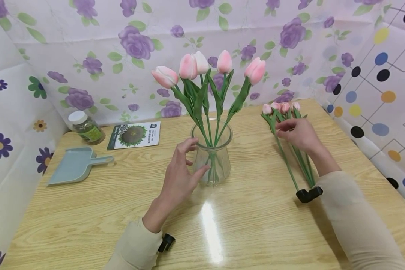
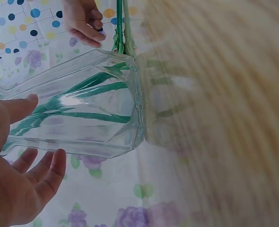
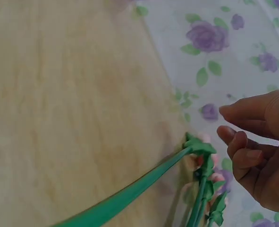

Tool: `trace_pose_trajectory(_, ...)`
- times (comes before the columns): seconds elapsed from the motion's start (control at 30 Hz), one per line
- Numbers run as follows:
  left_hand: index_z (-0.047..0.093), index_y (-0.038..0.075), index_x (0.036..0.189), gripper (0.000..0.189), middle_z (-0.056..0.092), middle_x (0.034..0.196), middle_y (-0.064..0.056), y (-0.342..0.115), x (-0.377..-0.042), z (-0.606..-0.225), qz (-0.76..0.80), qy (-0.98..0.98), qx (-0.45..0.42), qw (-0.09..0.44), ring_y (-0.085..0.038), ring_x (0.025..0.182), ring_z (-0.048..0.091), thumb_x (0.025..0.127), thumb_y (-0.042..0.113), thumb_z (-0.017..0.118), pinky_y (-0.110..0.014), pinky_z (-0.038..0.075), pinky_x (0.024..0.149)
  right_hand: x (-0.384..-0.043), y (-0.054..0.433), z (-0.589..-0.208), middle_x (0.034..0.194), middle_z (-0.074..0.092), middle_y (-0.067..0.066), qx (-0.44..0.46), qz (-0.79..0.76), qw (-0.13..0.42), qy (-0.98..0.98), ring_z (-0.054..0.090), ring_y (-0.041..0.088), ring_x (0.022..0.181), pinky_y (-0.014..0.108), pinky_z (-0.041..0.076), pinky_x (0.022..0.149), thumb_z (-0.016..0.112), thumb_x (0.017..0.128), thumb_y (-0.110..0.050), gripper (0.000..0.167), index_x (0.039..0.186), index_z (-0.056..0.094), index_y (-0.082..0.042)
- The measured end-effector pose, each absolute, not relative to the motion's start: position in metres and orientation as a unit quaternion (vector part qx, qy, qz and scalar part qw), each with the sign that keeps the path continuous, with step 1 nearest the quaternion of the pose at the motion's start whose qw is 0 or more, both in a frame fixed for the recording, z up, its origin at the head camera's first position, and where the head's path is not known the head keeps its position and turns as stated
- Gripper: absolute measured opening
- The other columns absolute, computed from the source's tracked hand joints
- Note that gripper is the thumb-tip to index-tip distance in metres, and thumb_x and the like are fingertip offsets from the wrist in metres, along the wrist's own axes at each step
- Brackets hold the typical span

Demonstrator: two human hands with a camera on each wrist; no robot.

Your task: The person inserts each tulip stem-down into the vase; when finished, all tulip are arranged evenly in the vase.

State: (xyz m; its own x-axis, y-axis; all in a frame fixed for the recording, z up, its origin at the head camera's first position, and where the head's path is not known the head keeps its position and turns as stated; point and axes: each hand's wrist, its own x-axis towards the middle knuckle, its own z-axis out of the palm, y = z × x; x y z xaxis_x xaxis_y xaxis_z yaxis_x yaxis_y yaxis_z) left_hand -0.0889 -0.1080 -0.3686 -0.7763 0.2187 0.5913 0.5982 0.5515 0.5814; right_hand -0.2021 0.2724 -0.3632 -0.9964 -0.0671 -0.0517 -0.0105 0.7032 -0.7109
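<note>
A clear glass vase (image 1: 224,170) stands upright on the table, with several pink tulips (image 1: 224,62) in it, their green stems crossing inside the glass. My left hand (image 1: 182,170) is at the vase's left side, thumb and fingers spread loosely about it; whether they touch the glass is hard to tell. More pink tulips (image 1: 285,108) lie on the table at the right, heads toward the back. Over their leaves hovers my right hand (image 1: 300,135), fingers loosely bent. In the right wrist view, nothing is between the right hand's (image 3: 262,146) thumb and fingers.
At the back left are a white-capped jar (image 1: 89,131) and a sunflower seed packet (image 1: 133,135). A blue-grey dustpan (image 1: 74,165) lies in front of them. Flowered sheeting (image 1: 138,75) rises behind the wooden table (image 1: 87,221), and dotted sheeting (image 1: 374,90) stands at the right.
</note>
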Motion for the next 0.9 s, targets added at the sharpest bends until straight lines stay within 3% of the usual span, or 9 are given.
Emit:
trace_pose_trajectory(0.23, 0.03, 0.018, 0.148, 0.087, 0.054, 0.145, -0.02, -0.106, -0.089, -0.367, -0.403, -0.852, -0.237, 0.237, -0.038, 0.121, 0.067, 0.085, 0.003, 0.088, -0.043, 0.064, 0.075, -0.207, 0.274, -0.372, 0.122, 0.068, 0.025, -0.058, -0.297, 0.086, 0.949, 0.064, 0.036, 0.104, 0.038, 0.056, 0.075, 0.067, 0.103, -0.023, 0.032, 0.126, 0.072, -0.003)
trace_pose_trajectory(0.57, 0.031, 0.018, 0.148, 0.087, 0.056, 0.143, -0.02, -0.106, -0.086, -0.368, -0.402, -0.852, -0.23, 0.245, -0.039, 0.119, 0.068, 0.084, 0.004, 0.089, -0.044, 0.065, 0.074, -0.214, 0.266, -0.379, 0.104, 0.075, 0.017, -0.095, -0.244, 0.111, 0.959, 0.069, 0.029, 0.092, 0.036, 0.054, 0.072, 0.073, 0.096, -0.013, 0.014, 0.107, 0.077, -0.004)
trace_pose_trajectory(0.9, 0.031, 0.017, 0.148, 0.086, 0.054, 0.144, -0.018, -0.105, -0.085, -0.368, -0.402, -0.852, -0.229, 0.245, -0.037, 0.12, 0.067, 0.085, 0.004, 0.088, -0.045, 0.065, 0.074, -0.212, 0.258, -0.378, 0.089, 0.073, 0.01, -0.1, -0.281, 0.135, 0.945, 0.058, 0.02, 0.072, 0.032, 0.047, 0.062, 0.069, 0.1, -0.015, 0.014, 0.107, 0.078, -0.008)
